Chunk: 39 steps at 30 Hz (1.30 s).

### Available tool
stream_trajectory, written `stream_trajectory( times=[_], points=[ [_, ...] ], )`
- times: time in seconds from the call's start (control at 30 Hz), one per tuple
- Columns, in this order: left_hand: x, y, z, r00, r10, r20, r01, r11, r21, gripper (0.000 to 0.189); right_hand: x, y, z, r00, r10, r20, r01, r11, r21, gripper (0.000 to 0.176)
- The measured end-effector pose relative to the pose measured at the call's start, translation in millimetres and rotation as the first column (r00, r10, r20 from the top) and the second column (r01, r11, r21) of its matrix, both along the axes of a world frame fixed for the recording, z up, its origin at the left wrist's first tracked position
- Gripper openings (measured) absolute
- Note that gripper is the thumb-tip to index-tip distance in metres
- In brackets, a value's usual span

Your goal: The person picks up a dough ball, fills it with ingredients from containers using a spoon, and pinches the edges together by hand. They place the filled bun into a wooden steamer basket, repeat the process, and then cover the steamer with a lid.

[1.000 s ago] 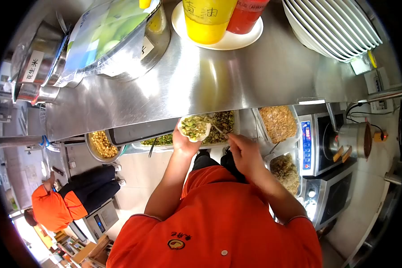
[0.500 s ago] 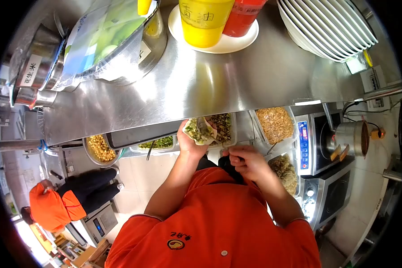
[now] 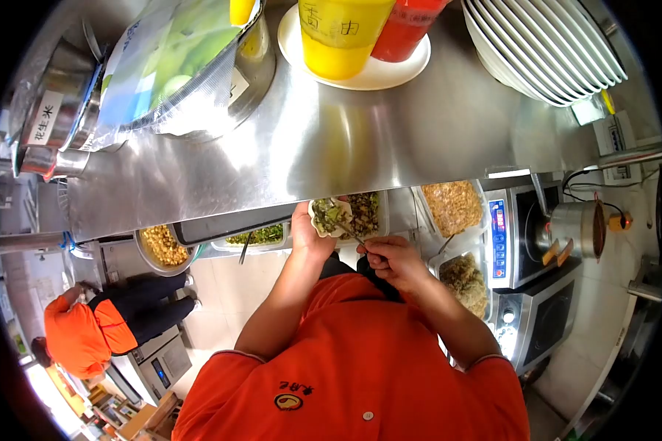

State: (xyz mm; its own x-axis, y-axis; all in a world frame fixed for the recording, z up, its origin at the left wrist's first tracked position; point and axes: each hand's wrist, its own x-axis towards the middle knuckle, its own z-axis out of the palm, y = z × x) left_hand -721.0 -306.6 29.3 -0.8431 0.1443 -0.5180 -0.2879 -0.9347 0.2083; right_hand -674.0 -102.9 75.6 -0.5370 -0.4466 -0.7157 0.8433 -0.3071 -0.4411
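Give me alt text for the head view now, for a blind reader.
A person in an orange shirt holds a pale wrapper with green filling in the left hand and a thin utensil in the right hand. Food tubs show past a steel shelf with a yellow container, a red container and stacked white plates; another person is at picture left.

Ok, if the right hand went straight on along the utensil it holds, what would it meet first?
Most likely the filled wrapper held in the left hand; the right hand's utensil points that way. Depth is unclear from this view.
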Motion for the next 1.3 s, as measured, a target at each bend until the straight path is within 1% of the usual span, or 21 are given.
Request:
stream_trajectory(
  times=[0.03,0.1,0.23,0.33,0.4,0.5,0.53,0.6,0.63,0.67,0.7,0.73,0.8,0.83,0.9,0.93,0.97,1.03,1.1,1.23,1.3],
  points=[
    [-0.5,-0.4,0.3,1.0,0.001,-0.002,-0.001,1.0,0.001,0.039,-3.5,0.7,2.2,1.0,0.001,-0.002,-0.001,1.0,0.001,0.02],
    [2.0,-1.7,0.8,1.0,0.012,-0.001,-0.012,0.998,0.058,0.038,-9.6,5.0,12.5,0.989,0.016,0.149,-0.001,0.995,-0.104,0.02],
    [-1.2,-0.8,13.1,0.996,0.075,0.052,-0.08,0.991,0.111,0.038,-9.3,16.3,24.2,0.993,0.015,0.115,0.001,0.99,-0.14,0.021],
    [1.0,-1.2,-2.0,1.0,-0.008,-0.017,0.009,0.998,0.057,0.039,-9.6,15.6,9.4,0.998,-0.006,0.065,0.007,1.0,-0.019,0.02],
    [4.1,-0.8,-1.6,0.999,0.016,-0.047,-0.012,0.996,0.084,0.044,-17.7,12.1,9.7,0.984,0.092,0.155,-0.076,0.991,-0.106,0.021],
    [8.3,-15.3,-1.4,0.998,0.047,0.045,-0.052,0.991,0.121,0.048,-26.6,18.8,20.2,0.988,0.065,0.142,-0.034,0.976,-0.214,0.021],
    [11.8,-23.3,-1.5,0.998,0.043,0.054,-0.047,0.996,0.076,0.049,-32.4,17.2,16.3,0.987,0.069,0.142,-0.037,0.975,-0.218,0.021],
    [21.5,-41.8,-7.6,0.994,0.047,0.095,-0.045,0.999,-0.026,0.048,-44.1,13.0,-2.6,0.978,0.098,-0.183,-0.044,0.96,0.275,0.021],
    [25.0,-50.3,-13.3,0.991,0.056,0.123,-0.046,0.996,-0.082,0.048,-49.7,10.1,-25.0,0.979,0.091,-0.182,-0.039,0.962,0.272,0.021],
    [27.6,-57.6,-12.4,0.99,0.063,0.128,-0.056,0.997,-0.058,0.047,-54.2,5.0,-56.9,0.761,0.508,-0.403,-0.058,0.672,0.739,0.021],
    [29.6,-63.0,-10.6,0.989,0.07,0.132,-0.066,0.997,-0.034,0.046,-54.8,-0.9,-84.4,0.407,0.869,-0.283,0.182,0.226,0.957,0.021],
    [32.0,-65.7,-7.1,0.979,0.11,0.172,-0.098,0.992,-0.077,0.046,-53.5,-9.7,-104.4,0.413,0.864,-0.287,0.184,0.23,0.956,0.021],
    [35.8,-70.2,-9.1,0.974,0.139,0.181,-0.129,0.989,-0.07,0.046,-54.4,-27.7,-132.5,0.293,0.945,-0.146,0.114,0.117,0.987,0.022],
    [37.4,-72.4,-11.0,0.965,0.175,0.194,-0.167,0.984,-0.057,0.046,-53.0,-30.7,-138.1,0.293,0.944,-0.151,0.116,0.121,0.986,0.022],
    [42.9,-75.5,-16.1,0.964,0.186,0.188,-0.186,0.982,-0.014,0.046,-44.5,-32.1,-148.1,0.34,0.908,-0.246,0.015,0.256,0.966,0.013],
    [46.3,-77.1,-19.8,0.978,0.17,0.117,-0.174,0.984,0.029,0.047,-45.1,-27.0,-146.2,0.337,0.909,-0.245,0.013,0.255,0.967,0.013],
    [49.0,-77.7,-21.2,0.986,0.158,0.045,-0.16,0.985,0.07,0.048,-45.8,-17.5,-138.7,0.328,0.903,-0.28,0.003,0.295,0.955,0.018],
    [51.8,-78.1,-24.4,0.984,0.154,0.092,-0.159,0.986,0.047,0.049,-45.3,-1.9,-118.9,0.316,0.895,-0.313,-0.009,0.333,0.943,0.024],
    [52.8,-77.2,-29.9,0.989,0.134,0.06,-0.139,0.987,0.082,0.049,-37.4,8.4,-86.0,0.76,0.574,-0.306,-0.192,0.648,0.737,0.025],
    [38.7,-55.4,-21.2,0.978,0.167,0.128,-0.174,0.983,0.05,0.046,-14.2,12.6,-2.0,0.752,0.466,-0.467,-0.036,0.736,0.676,0.023],
    [26.4,-39.1,-11.6,0.981,0.125,0.147,-0.125,0.992,-0.006,0.044,-2.5,-3.2,31.2,0.61,0.51,-0.606,0.154,0.674,0.722,0.017]
  ],
)
